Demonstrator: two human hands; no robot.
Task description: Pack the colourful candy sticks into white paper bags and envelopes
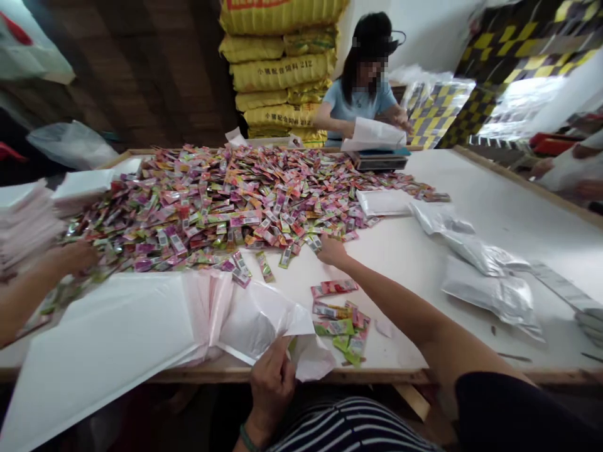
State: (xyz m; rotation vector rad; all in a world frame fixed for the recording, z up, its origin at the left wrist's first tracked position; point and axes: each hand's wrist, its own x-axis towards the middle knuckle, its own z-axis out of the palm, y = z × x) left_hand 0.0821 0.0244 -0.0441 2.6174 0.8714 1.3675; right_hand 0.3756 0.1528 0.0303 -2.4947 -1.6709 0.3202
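My left hand, near the table's front edge, pinches the open mouth of a silver-white pouch. Stretched forward, my right hand has its fingers closed at the front edge of a big heap of small colourful packets; a packet shows at its fingertips. Between my arms lies a small group of loose packets. White and pink flat pouches are stacked left of the pouch that my left hand holds.
Filled silver pouches lie on the white table at the right. Another person's hand reaches into the heap from the left. Across the table a person in blue handles a white pouch over a scale. More pouches are stacked at far left.
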